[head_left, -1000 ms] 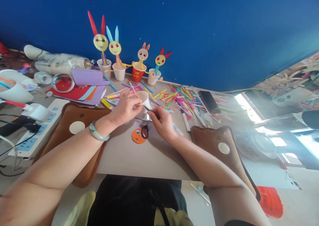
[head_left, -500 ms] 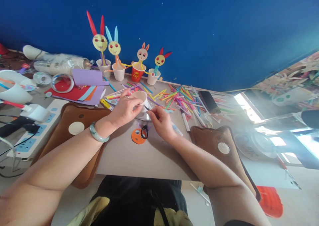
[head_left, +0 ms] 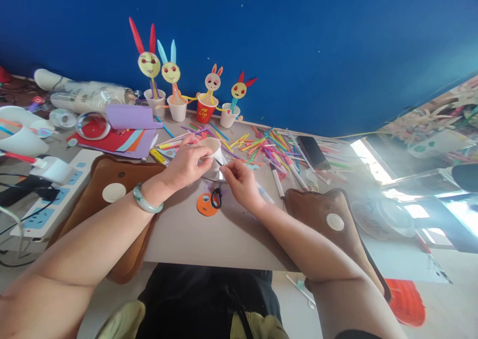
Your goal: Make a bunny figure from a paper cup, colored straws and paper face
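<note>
The white cup (head_left: pixel 213 149) looks like matt paper, and the rabbit figures (head_left: pixel 194 87) standing against the wall wear flat card faces and ears over similar paper cups. The scattered straws (head_left: pixel 269 150) have a smooth plastic sheen, while the purple and red sheets (head_left: pixel 123 127) are dull craft paper. The bracelet (head_left: pixel 145 203) is polished and glossy like jade, the phone (head_left: pixel 313 152) shows a slick dark glass face, and the tabletop (head_left: pixel 220 234) is smooth and matt.
</note>
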Demonstrator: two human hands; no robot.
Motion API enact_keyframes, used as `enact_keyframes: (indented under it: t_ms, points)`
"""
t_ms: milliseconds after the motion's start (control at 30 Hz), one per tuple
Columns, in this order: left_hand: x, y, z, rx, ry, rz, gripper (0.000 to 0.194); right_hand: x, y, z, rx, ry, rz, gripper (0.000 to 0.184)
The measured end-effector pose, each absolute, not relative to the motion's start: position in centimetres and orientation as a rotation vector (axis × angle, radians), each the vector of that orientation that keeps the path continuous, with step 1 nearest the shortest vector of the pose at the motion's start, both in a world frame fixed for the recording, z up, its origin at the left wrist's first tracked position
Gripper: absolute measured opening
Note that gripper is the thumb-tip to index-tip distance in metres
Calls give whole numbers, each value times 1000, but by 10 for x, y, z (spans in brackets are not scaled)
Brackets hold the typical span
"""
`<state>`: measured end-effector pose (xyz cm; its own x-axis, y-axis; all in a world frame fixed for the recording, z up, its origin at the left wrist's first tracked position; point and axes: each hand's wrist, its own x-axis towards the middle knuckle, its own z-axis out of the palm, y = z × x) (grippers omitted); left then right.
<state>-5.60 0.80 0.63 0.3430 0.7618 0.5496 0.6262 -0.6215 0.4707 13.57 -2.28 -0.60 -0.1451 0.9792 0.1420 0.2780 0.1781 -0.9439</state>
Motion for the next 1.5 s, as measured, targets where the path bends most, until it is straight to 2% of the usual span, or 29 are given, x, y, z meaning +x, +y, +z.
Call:
enact_keyframes:
  t_ms: [1200,1333,1500]
  points:
    - [-56,10,3,2490,1277,1223,24,135,-24,-3,-1238,-1562,1045,38]
    - [-55,9,4,2537,1253,1242,25,135,-24,-4,-1236,-1612,971,32]
    - [-55,7,6,2581,1219,1234,23,140,-26,-3,-1310,-1769,692,26]
